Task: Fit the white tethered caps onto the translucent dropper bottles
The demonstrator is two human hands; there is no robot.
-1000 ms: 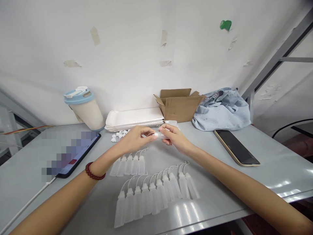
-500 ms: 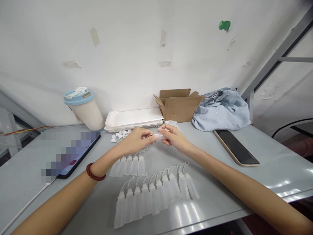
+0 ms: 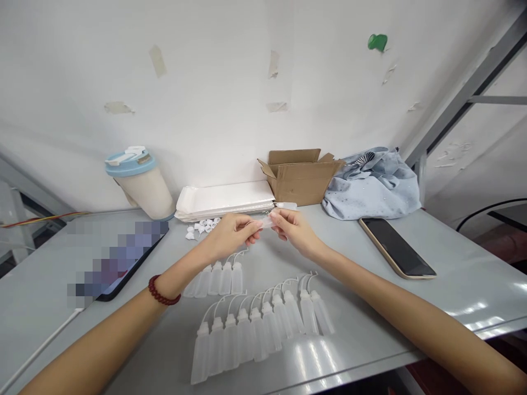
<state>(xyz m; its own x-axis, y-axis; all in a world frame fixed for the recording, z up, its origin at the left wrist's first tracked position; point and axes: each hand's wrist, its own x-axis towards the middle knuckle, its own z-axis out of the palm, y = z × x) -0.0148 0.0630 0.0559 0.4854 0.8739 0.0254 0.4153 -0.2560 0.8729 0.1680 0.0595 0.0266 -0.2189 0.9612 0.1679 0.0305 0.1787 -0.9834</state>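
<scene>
Between my fingertips, above the middle of the table, is a small translucent squeeze bottle (image 3: 267, 221). My left hand (image 3: 235, 233) pinches its left end, and my right hand (image 3: 293, 227) is closed on the right end. Fingers cover much of it, so its cap shows poorly. Below my hands lies a front row of similar bottles (image 3: 244, 334) with thin curved strap tips. A shorter row of bottles (image 3: 225, 278) lies behind it, partly under my left forearm. Loose white caps (image 3: 201, 226) are heaped just beyond my left hand.
A stack of white envelopes (image 3: 224, 196) and an open cardboard box (image 3: 304, 184) stand against the wall. To the left are a tilted tumbler (image 3: 144, 189) and a phone with a cable (image 3: 135, 269). On the right lie another phone (image 3: 395, 247) and a blue cloth bundle (image 3: 373, 186).
The bottle in my hands has risen slightly and tilted, its right end now higher. My left thumb and fingers have shifted a little. The rows on the table look unmoved.
</scene>
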